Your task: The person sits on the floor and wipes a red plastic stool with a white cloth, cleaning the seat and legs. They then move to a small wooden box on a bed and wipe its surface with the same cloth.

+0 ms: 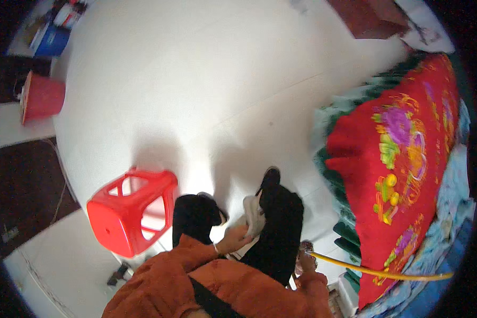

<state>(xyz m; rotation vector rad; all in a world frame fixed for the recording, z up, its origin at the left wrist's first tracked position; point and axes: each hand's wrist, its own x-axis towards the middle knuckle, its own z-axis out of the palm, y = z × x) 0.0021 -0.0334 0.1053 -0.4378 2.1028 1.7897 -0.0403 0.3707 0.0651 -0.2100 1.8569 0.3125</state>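
Between my knees, my left hand (pixel 233 239) has its fingers closed on a pale grey, soft-looking item (pixel 255 216), perhaps a folded cloth; its kind is unclear. My right hand (pixel 306 261) is low beside my right leg, dim and partly hidden by the sleeve. From that hand a thin yellow rod (pixel 379 272) runs out to the right, across the lower part of a red flowered cover (pixel 408 143). The fingers appear closed round the rod's near end.
To my left a red plastic stool (pixel 114 222) lies tipped on its side. A red bucket (pixel 43 97) and a blue container (pixel 52 41) stand at the far left. A brown box-like piece (pixel 373 18) is at the far right. Green fringed fabric (pixel 331 132) edges the flowered cover.
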